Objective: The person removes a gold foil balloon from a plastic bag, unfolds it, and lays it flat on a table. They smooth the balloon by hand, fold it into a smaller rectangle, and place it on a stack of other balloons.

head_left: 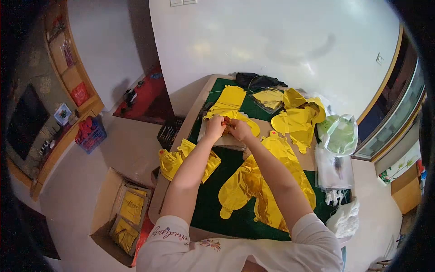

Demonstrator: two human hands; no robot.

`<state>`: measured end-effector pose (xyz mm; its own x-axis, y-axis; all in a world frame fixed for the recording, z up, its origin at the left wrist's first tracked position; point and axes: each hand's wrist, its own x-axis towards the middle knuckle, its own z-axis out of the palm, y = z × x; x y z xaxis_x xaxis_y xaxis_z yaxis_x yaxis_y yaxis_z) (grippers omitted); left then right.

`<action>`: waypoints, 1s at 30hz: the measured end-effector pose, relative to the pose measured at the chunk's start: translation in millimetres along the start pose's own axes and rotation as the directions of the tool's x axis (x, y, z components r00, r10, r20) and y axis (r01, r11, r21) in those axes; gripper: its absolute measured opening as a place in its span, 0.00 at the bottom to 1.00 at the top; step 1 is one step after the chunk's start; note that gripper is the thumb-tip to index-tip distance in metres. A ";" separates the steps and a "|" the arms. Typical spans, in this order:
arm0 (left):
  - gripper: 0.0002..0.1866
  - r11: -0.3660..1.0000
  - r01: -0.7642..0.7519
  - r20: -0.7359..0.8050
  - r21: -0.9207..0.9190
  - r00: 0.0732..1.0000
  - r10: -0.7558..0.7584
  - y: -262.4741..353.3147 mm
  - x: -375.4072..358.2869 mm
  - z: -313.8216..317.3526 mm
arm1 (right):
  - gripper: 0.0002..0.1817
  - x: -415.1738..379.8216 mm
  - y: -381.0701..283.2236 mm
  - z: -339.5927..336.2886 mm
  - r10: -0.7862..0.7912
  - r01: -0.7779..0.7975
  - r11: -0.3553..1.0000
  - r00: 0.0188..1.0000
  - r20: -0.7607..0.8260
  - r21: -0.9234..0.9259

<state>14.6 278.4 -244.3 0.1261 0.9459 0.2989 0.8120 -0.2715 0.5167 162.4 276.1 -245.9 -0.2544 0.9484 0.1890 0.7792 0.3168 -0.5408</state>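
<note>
Yellow foil piece [235,115], glossy, round-ended, apparently crumpled partway.

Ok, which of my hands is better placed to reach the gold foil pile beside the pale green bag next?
Probably your right hand: it's nearer that gold foil pile, while your left hand would have to reach past it. Both are working at another foil piece, though.
</note>
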 end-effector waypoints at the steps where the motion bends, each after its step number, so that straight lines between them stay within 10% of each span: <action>1: 0.07 1.000 -0.002 0.000 -0.002 1.000 0.002 -1.8 1.5 1.9 | 0.16 -0.5 -1.3 -1.4 0.006 -0.006 1.000 1.000 -0.015 -0.005; 9: 0.12 0.951 0.056 -0.016 -0.303 0.998 -0.064 -14.4 7.7 0.4 | 0.11 10.1 12.2 8.8 -0.015 0.020 0.999 0.987 -0.161 0.030; 30: 0.10 0.977 -0.006 -0.068 -0.211 0.998 -0.009 -14.7 -7.1 3.2 | 0.11 16.0 24.0 8.8 -0.038 0.080 0.978 0.976 -0.214 0.193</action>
<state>3.6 276.2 -256.5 0.0802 0.9341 0.3479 0.6728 -0.3082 0.6726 172.0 298.9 -263.1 -0.1552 0.9119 0.3800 0.6314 0.3874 -0.6718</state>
